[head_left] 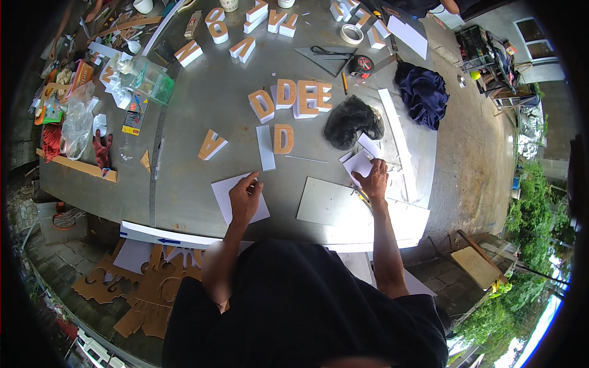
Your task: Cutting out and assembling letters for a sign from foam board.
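My left hand [245, 196] is over a white square sheet [224, 205] at the lower middle, fingers loosely curled and apart. My right hand [372, 178] grips a small white card piece [354, 164], with another white strip [370, 146] just beyond it. Under that hand, a yellow-handled tool [360, 195] lies by a large pale board [325, 202]. Between and beyond my hands stand letter-shaped blocks with tan faces and white sides [283, 139], beside an upright-lying narrow white rectangle [265, 148] and a thin rod [305, 158].
Around the metal table [184, 184] lie black mesh [353, 122], navy cloth [420, 92], tape roll [351, 34], tape measure [362, 66], triangle ruler [322, 58], long white strip [396, 144], plastic bottle [147, 83] and red glove [102, 150]. Cardboard offcuts [144, 294] sit below the near edge.
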`<move>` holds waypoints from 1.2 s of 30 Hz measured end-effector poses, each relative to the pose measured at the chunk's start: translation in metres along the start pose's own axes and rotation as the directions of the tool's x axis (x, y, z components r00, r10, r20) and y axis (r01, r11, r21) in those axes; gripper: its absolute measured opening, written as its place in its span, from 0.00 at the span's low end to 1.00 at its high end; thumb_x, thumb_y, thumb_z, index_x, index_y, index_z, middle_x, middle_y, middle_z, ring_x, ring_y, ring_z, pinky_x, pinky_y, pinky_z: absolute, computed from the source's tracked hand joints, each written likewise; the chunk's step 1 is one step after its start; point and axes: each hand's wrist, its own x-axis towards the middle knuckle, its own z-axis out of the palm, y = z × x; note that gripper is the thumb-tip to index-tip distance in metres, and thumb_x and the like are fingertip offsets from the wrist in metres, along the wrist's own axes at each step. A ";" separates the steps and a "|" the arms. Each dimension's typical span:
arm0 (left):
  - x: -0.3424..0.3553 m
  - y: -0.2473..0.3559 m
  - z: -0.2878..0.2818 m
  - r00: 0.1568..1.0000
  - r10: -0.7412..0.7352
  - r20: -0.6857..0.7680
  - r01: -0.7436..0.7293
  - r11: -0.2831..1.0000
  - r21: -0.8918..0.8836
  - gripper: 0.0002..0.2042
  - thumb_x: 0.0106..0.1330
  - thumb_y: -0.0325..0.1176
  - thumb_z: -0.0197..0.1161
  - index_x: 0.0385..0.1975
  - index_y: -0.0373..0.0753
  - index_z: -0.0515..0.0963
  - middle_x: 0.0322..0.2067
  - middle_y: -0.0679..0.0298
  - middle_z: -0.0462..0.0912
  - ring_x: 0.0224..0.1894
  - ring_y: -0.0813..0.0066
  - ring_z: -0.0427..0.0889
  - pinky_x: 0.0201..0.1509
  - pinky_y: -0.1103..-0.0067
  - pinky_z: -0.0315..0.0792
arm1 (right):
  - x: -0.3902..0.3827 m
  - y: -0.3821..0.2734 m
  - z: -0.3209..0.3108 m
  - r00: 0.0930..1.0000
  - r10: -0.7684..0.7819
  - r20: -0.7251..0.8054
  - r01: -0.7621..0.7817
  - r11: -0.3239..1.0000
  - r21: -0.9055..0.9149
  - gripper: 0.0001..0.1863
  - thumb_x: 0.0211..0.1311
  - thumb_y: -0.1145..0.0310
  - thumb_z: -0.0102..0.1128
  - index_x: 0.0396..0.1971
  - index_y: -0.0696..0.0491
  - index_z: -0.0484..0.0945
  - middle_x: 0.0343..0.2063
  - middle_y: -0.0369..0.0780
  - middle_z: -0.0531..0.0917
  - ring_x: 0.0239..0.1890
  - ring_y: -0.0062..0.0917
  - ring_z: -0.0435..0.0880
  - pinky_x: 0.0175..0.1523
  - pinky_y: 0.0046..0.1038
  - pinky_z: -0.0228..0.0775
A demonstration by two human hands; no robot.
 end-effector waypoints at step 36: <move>-0.014 0.013 0.082 0.836 0.449 0.314 -0.512 0.845 0.153 0.17 0.65 0.24 0.66 0.54 0.37 0.80 0.34 0.58 0.81 0.33 0.62 0.80 0.40 0.70 0.76 | -0.107 -0.028 0.028 0.965 0.134 0.225 -0.256 0.665 0.701 0.15 0.68 0.74 0.57 0.54 0.59 0.75 0.40 0.45 0.85 0.34 0.27 0.85 0.32 0.28 0.78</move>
